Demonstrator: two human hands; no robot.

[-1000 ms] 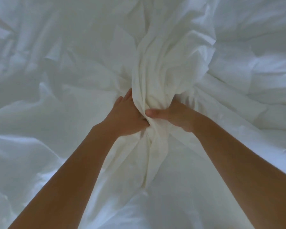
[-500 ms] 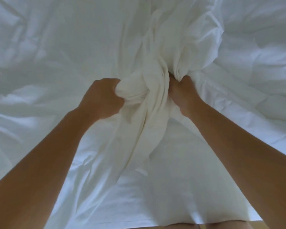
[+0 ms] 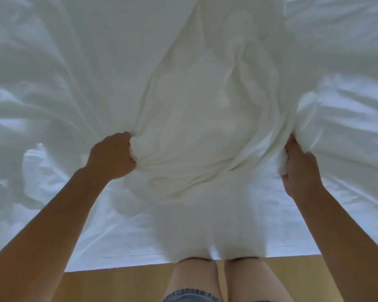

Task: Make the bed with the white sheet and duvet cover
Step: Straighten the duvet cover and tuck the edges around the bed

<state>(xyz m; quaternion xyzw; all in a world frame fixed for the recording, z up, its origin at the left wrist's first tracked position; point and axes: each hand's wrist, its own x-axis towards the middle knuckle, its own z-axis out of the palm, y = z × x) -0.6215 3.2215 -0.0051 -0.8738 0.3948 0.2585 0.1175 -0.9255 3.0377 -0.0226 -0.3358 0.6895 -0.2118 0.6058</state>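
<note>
left hand (image 3: 112,156): fisted round sheet (image 3: 196,118) | right hand (image 3: 299,168): fingers curled, gripping sheet | arms outstretched, wide apart

I read the left forearm (image 3: 52,216) and right forearm (image 3: 343,227) as bare, extended forward and set well apart. The left grip (image 3: 111,155) is a closed fist, knuckles up, fingers curled round a bunch of white fabric (image 3: 194,127). The right grip (image 3: 299,168) stands on edge, fingers curled into a second bunch of the same fabric. Both wrists run in line with their forearms. The two grips sit roughly level.
</note>
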